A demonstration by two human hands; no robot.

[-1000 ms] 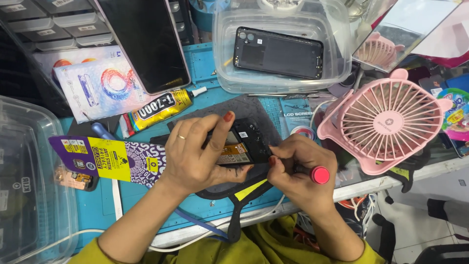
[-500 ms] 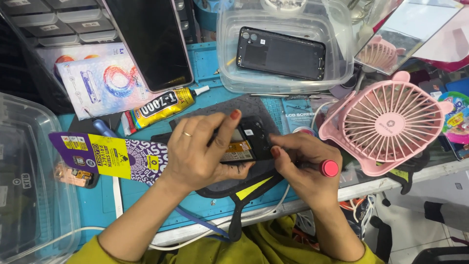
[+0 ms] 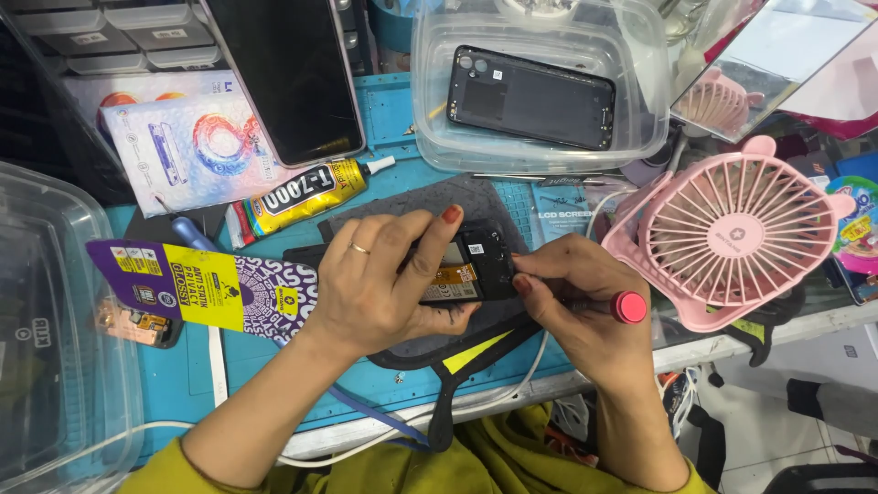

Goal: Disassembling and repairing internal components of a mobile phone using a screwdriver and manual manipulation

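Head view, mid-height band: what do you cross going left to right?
Clear tub → purple-yellow packet → left hand → opened phone → right hand → pink-capped tool → pink fan.

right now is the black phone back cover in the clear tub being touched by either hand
No, the back cover lies alone in the clear tub, away from both hands.

The picture is bright, with soft light that seems to come from above. Shadows are faint and short under the left hand (image 3: pixel 380 288) and right hand (image 3: pixel 572 297). White glare shines on the clear plastic box (image 3: pixel 640 55) and on the mirror (image 3: pixel 786 55). The middle looks sharp. The far left edge is darker and a bit bent, maybe from the wide lens. The pink fan (image 3: pixel 732 233) looks clear.
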